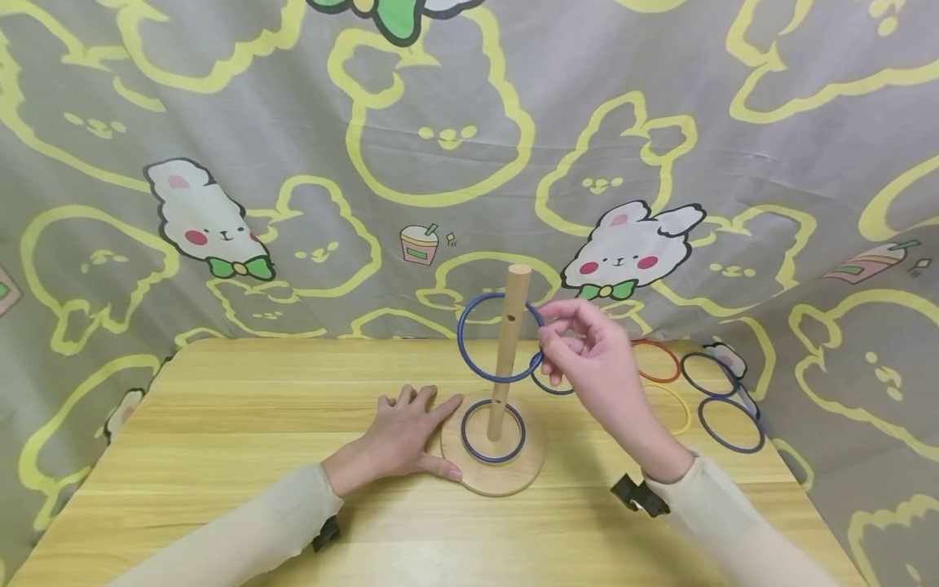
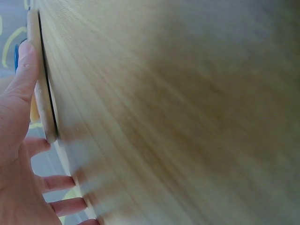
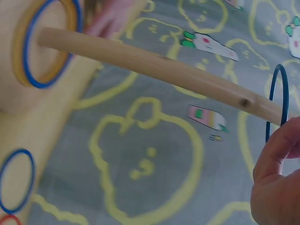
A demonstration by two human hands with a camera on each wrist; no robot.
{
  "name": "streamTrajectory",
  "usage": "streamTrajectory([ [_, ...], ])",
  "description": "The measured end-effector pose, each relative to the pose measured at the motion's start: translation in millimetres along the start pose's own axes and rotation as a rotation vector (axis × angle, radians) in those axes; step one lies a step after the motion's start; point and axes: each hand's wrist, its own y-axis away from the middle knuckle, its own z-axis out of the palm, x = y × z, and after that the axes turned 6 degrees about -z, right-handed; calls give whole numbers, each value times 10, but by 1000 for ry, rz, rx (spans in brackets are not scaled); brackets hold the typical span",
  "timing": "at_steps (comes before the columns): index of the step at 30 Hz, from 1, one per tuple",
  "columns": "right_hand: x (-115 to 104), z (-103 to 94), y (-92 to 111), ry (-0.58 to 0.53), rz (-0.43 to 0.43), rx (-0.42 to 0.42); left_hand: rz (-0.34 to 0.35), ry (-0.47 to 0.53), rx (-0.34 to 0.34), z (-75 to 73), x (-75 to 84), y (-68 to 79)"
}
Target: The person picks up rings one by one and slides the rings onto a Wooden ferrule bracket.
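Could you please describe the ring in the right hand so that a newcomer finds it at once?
On the wooden table stands a round base with an upright wooden post. At the post's upper end, the right hand pinches a blue ring. It is the only ring that a hand holds.

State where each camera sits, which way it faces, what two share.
Head: worn there, facing forward and down at the table; left hand, right hand, sleeves show.
Left wrist: worn there, facing along the table; left hand touching the base.
Right wrist: worn there, facing post and cloth; right hand pinching blue ring, left hand blurred.
Head and right wrist share the post.
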Motion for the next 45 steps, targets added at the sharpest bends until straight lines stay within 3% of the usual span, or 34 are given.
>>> streamTrajectory([
  [7, 261, 39, 137, 11, 112, -15, 12, -13, 15, 5, 15, -7],
  [16, 528, 43, 255, 39, 184, -59, 9, -20, 10, -5, 22, -13],
  [32, 989, 114, 442, 121, 388, -254, 0, -21, 18, 26, 1, 1],
  [45, 1157, 103, 472, 170, 429, -305, -8, -16, 13, 9, 2, 12],
])
